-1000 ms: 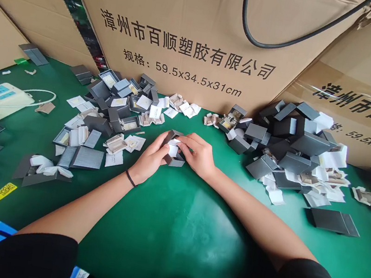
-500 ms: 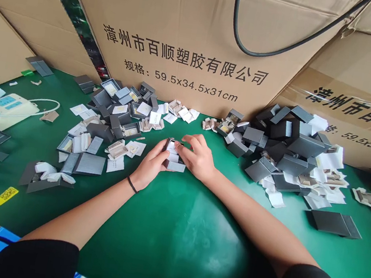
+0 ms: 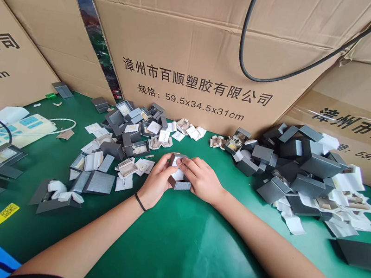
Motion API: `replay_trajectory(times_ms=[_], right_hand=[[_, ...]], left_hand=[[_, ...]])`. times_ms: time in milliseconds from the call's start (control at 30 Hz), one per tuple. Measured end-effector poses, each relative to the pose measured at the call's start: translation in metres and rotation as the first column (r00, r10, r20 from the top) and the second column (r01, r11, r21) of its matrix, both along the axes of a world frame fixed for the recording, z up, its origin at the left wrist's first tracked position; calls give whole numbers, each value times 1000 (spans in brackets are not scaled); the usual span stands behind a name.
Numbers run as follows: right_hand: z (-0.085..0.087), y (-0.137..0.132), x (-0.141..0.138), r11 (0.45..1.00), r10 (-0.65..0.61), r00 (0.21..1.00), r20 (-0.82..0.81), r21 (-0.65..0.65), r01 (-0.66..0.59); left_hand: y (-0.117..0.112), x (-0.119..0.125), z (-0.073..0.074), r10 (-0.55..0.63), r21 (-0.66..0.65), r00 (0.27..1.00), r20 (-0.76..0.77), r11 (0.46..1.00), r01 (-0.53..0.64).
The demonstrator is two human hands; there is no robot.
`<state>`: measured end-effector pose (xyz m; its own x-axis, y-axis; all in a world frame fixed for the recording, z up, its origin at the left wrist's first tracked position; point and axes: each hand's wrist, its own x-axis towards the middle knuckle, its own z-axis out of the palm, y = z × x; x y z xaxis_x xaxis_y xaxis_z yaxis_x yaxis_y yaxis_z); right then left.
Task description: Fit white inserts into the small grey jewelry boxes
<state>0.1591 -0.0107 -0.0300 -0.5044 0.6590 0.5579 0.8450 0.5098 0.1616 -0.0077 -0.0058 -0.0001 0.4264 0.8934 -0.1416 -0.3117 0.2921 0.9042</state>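
Note:
Over the green table (image 3: 169, 244), a small dark grey box (image 3: 181, 185) with a white inside sits between my two hands, its open side towards me. My left hand (image 3: 158, 179) is closed round its left side, the thumb over the edge. My right hand (image 3: 202, 179) is closed against the right side, with fingertips reaching onto the white piece (image 3: 177, 173) inside. What lies under those fingertips is hidden.
To the left lies a scattered group of open grey boxes (image 3: 100, 183), white papers (image 3: 124, 183) and brown card inserts (image 3: 127, 167). A taller pile of grey boxes (image 3: 308, 185) stands at right. A power strip (image 3: 14, 130) is far left; large cartons (image 3: 198, 56) line the back.
The camera view has tilted up and shifted left, so everything appears lower and further right. My right hand has come closer round the box, its fingers now lower and flatter on it.

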Motion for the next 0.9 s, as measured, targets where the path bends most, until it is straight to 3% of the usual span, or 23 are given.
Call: replay_trajectory(times_ms=[200, 333, 433, 533, 667, 800, 900], right_hand=[[-2, 0, -1, 997, 47, 998, -52, -62, -50], [0, -3, 1, 996, 94, 986, -138, 17, -92], [-1, -5, -1, 996, 85, 974, -209, 30, -81], [-1, -5, -16, 991, 105, 992, -72, -70, -110], [3, 6, -65, 971, 125, 991, 55, -211, -111], [7, 24, -110, 911, 138, 990, 24, -395, -118], [7, 34, -111, 867, 125, 986, -114, -470, -164]], left_hand=[[-1, 3, 7, 133, -159, 990, 46, 979, -124], [-1, 2, 9, 190, -130, 981, 43, 975, -183], [5, -5, 18, 274, -143, 960, 52, 954, -264], [17, -19, 32, 352, -36, 921, 168, 935, -352], [33, -39, 44, 474, 37, 855, 211, 870, -492], [45, -59, 50, 449, 24, 826, 341, 875, -484], [50, -72, 52, 411, -4, 790, 454, 888, -460]])
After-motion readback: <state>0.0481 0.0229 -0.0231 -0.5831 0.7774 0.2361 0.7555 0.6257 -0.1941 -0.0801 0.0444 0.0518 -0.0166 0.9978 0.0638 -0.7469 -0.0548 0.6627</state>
